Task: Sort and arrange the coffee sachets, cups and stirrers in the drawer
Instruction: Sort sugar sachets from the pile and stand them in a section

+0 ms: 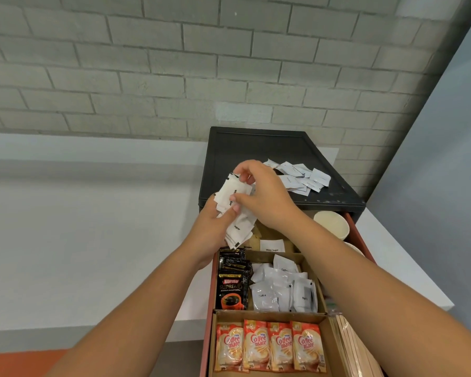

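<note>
**Sugar sachets held in both hands over the open drawer**

Left hand (pixel 215 221) is gripping a bundle of white sugar sachets (pixel 237 227) from below, fingers curled round it. Right hand (pixel 264 197) is pinching the top sachet (pixel 235 190) between thumb and forefinger. The bundle is hanging above the drawer's (pixel 360 240) far-left corner, long axis running steeply near-to-far and lower end pointing at the Kopiko sachets (pixel 232 284).

Drawer compartments:
- Kopiko is standing upright in a front-to-back stack, left middle.
- White coffee sachets (pixel 280 289) are lying jumbled beside them.
- Four Coffee mate sachets (pixel 269 345) are sitting side by side in the near tray, tops pointing away.
- Paper cups (pixel 332 224) are sitting far right.
- Wooden stirrers (pixel 351 346) are lying along the right wall, near-to-far.
- A "White sugar" label (pixel 272 246) is showing in the far section.

More loose white sachets (pixel 301 176) are lying scattered on the black cabinet top (pixel 256 148).
</note>
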A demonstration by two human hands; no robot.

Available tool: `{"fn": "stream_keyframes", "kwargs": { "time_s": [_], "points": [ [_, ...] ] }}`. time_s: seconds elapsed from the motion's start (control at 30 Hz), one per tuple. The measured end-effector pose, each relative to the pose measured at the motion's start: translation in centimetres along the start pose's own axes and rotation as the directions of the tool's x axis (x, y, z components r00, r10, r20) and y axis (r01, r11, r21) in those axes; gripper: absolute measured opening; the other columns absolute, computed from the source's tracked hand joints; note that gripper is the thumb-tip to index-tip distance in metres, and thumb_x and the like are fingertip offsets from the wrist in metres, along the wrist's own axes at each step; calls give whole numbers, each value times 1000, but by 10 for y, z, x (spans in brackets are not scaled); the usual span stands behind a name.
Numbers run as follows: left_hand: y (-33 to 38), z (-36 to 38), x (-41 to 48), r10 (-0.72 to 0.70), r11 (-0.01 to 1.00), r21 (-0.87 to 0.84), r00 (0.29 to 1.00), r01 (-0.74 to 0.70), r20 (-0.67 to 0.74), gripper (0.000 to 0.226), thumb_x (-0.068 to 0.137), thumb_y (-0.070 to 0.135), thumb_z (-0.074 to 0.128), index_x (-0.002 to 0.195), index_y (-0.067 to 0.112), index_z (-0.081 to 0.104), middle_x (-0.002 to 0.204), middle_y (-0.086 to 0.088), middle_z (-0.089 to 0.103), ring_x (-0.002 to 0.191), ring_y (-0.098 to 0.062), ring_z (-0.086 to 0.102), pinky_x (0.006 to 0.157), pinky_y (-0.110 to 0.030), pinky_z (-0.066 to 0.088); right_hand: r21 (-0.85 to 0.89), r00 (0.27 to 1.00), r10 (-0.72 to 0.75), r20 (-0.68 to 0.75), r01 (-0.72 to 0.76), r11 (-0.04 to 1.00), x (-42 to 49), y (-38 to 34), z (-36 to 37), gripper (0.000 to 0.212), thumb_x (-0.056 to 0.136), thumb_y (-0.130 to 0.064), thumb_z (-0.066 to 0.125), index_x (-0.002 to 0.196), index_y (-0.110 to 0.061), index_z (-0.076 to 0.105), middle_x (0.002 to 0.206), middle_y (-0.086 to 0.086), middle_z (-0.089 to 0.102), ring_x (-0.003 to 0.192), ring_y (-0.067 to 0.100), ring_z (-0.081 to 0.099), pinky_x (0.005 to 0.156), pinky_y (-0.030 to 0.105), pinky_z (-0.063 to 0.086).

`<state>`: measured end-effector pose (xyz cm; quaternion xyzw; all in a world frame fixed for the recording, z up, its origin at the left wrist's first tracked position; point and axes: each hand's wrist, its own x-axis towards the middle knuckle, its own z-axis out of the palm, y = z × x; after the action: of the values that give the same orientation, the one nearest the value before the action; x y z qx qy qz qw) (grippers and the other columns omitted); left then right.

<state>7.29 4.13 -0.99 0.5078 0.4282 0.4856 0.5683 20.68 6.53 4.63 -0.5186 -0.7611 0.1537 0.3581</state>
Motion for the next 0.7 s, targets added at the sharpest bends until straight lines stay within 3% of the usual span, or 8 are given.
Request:
{"fn": "stream_keyframes", "kwargs": {
  "time_s": [0.1, 0.3, 0.4, 0.47, 0.53, 0.6, 0.7],
  "points": [
    [0, 0, 0, -1, 1000, 1, 1000, 1, 1, 35, 98, 31, 58, 131, 36, 47, 107, 10, 68, 86, -5, 72, 65, -26, 58, -13, 998, 34, 53, -33, 999, 3, -1, -2, 41, 83, -17, 74, 119, -24, 56, 95, -10, 49, 93, 9, 47, 73, 14, 38],
    [0, -1, 1, -10, 1000, 1, 1000, 10, 8, 46, 93, 27, 65, 134, 34, 45, 118, 4, 65, 93, -11, 71, 68, -28, 59, 91, 986, 77, 151, -91, 992, 3, 2, -11, 21, 93, -22, 63, 109, -30, 51, 104, -13, 53, 89, 2, 51, 65, 10, 39],
    [-2, -2, 2, -11, 1000, 12, 1000, 11, 19, 43, 96, 27, 63, 135, 33, 45, 123, 2, 63, 106, -18, 67, 79, -38, 61, 305, 989, 88, 116, -120, 945, -1, 4, -21, 16, 96, -19, 57, 104, -32, 53, 103, -15, 55, 94, 6, 57, 67, 15, 53],
    [-3, -2, 3, -33, 999, -22, 999, 33, 6, 37, 96, 24, 63, 126, 38, 46, 123, 3, 61, 108, -20, 64, 80, -42, 61, 536, 984, 159, 83, -179, 825, -7, 9, -30, 20, 97, -13, 54, 101, -32, 57, 112, -7, 56, 103, 13, 60, 74, 25, 59],
    [-3, -2, 4, -48, 997, -57, 999, 48, -7, 32, 96, 22, 63, 114, 43, 48, 121, 8, 60, 107, -18, 63, 74, -37, 62, 650, 960, 278, 28, -229, 725, -16, 20, -39, 25, 98, -9, 51, 101, -33, 59, 120, -2, 54, 110, 19, 58, 77, 33, 60],
    [-3, -2, 4, -48, 997, -66, 999, 47, -19, 30, 96, 22, 63, 110, 43, 49, 119, 11, 59, 105, -15, 63, 70, -31, 61, 544, 930, 364, -43, -284, 789, -31, 36, -45, 28, 97, -9, 52, 106, -35, 57, 120, -6, 51, 107, 20, 57, 73, 35, 61],
    [-5, -2, 5, -47, 998, -36, 998, 46, -35, 36, 96, 24, 63, 119, 43, 45, 123, 9, 57, 107, -16, 61, 75, -34, 61, 87, 955, 295, -34, -292, 953, -57, 61, -45, 35, 91, -14, 64, 112, -39, 50, 104, -18, 50, 86, 11, 60, 62, 24, 58]
  ]
}}
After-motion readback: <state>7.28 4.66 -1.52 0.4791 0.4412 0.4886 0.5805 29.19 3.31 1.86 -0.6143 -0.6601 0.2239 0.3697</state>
